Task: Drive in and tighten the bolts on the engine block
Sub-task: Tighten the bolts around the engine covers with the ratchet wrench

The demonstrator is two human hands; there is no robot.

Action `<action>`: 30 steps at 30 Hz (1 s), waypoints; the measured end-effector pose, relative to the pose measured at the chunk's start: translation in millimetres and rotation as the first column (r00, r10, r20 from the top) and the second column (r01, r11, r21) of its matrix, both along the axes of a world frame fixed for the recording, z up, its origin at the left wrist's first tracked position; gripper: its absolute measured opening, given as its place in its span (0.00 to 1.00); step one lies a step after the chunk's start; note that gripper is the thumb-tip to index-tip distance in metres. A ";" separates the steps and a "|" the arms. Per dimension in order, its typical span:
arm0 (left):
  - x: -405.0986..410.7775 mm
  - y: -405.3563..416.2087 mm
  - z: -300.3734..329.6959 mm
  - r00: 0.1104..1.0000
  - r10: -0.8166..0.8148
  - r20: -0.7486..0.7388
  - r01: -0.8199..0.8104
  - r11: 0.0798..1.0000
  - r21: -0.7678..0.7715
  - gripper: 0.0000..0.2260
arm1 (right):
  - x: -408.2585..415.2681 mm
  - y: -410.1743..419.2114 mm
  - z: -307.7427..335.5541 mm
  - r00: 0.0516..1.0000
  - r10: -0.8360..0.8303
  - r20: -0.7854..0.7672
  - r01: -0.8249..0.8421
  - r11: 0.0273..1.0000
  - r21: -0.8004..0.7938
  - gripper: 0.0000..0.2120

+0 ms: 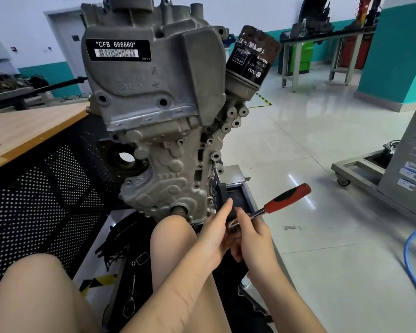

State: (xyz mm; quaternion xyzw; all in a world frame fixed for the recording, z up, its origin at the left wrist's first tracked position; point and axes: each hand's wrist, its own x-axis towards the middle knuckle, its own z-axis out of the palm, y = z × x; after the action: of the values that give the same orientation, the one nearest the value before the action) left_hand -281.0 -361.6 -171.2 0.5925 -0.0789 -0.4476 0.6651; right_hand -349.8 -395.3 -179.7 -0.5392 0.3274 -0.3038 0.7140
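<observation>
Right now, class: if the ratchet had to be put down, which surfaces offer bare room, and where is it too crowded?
Free: the wooden benchtop left of the engine block, and the glossy floor between the block and the wheeled stand. Crowded: under the block, where both hands, left hand and right hand, work the ratchet, and the mat with loose tools.
</observation>
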 end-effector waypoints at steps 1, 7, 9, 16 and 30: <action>0.3 0.6 -0.2 1.000 -0.005 0.011 0.005 1.000 0.021 0.20 | -0.1 1.0 0.2 1.000 0.003 0.027 -0.005 0.997 0.073 0.14; 2.1 1.2 -2.8 0.996 -0.023 0.089 0.013 0.994 0.111 0.27 | 0.0 3.5 -1.1 0.992 0.038 0.117 -0.067 0.964 0.256 0.11; 2.3 1.1 -3.3 0.995 -0.027 0.092 0.016 0.993 0.117 0.28 | 0.4 3.2 -2.6 0.992 0.038 0.122 -0.069 0.962 0.264 0.11; 4.4 0.9 -5.8 0.999 0.020 -0.038 -0.018 0.997 0.073 0.17 | 5.0 1.7 -4.6 0.980 0.035 0.195 -0.122 0.883 0.453 0.10; 3.6 1.8 -2.1 0.997 0.078 -0.028 -0.077 0.996 0.053 0.12 | 6.9 0.7 -6.5 0.966 0.011 0.258 -0.180 0.744 0.644 0.10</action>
State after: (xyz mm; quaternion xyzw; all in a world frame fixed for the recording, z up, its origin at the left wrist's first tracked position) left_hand -277.4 -359.8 -173.3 0.6055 -0.0345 -0.4321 0.6675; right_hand -342.8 -394.6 -186.2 -0.2270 0.2977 -0.1929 0.9070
